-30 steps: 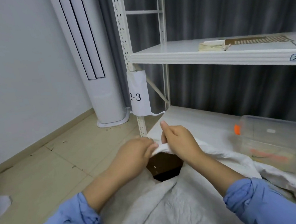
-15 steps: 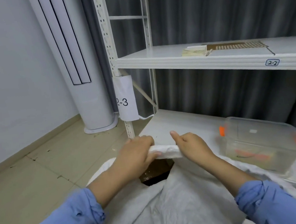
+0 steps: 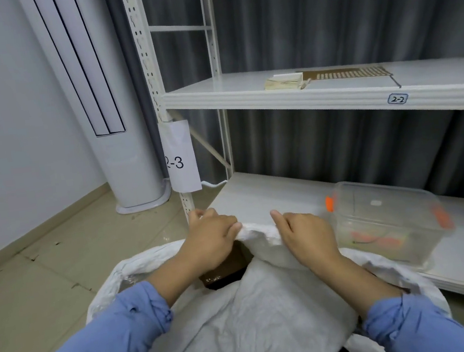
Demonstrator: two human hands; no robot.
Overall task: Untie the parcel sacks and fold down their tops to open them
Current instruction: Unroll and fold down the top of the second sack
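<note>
The hands, which met at the middle of the sack's top a second ago, have drawn apart along it, and a short stretch of rolled rim (image 3: 257, 231) now shows between them. The left hand (image 3: 210, 243) grips the rim with its fingers curled over the far side; the right hand (image 3: 307, 238) does the same, thumb pointing left along the roll. The fingertips of both are hidden behind the fold.

The sack (image 3: 245, 330) stands on the floor (image 3: 62, 286) against the front of the low shelf (image 3: 257, 199), its mouth open. Its base is cut off by the bottom edge, and its right flank runs out of view behind the right sleeve. Inside, below the left hand, a brown carton (image 3: 228, 266) shows only a corner (the rest lies in the dark of the mouth).

On the low shelf, just right of the right hand, sits a clear tub (image 3: 386, 214); its contents are orange and blurred, too smeared to name. A paper tag (image 3: 179, 156) wraps the post (image 3: 149, 68), so its first figure is partly turned away.
</note>
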